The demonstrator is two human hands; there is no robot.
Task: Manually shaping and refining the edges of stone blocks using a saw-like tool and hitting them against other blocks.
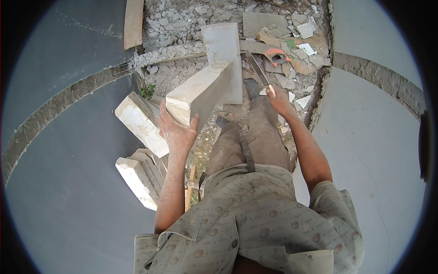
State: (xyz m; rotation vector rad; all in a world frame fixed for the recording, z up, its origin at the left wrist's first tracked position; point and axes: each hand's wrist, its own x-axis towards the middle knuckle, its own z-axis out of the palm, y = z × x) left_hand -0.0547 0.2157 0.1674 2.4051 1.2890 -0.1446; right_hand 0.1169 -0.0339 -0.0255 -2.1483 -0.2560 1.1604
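A long pale, dusty block [196, 89] slants away from me, its far end against a flat light slab [222, 41]. My left hand [177, 132] clasps the block's near end, thumb on the right side and fingers on the left. To the right, my right hand [278, 100] is closed round the light handle of a knife-like tool. Its long, narrow dark blade [258, 68] points up and left, apart from the block and close to the slab's right edge. A saw-like tool with an orange and black handle [276, 57] lies just beyond the blade.
More pale blocks [141, 121] lean at the left, with a stack of blocks [139, 176] nearer me. Broken rubble [178, 23] and torn cardboard [292, 48] cover the far ground. Grey walls [68, 137] stand on both sides. A small green plant [147, 91] grows by the left wall.
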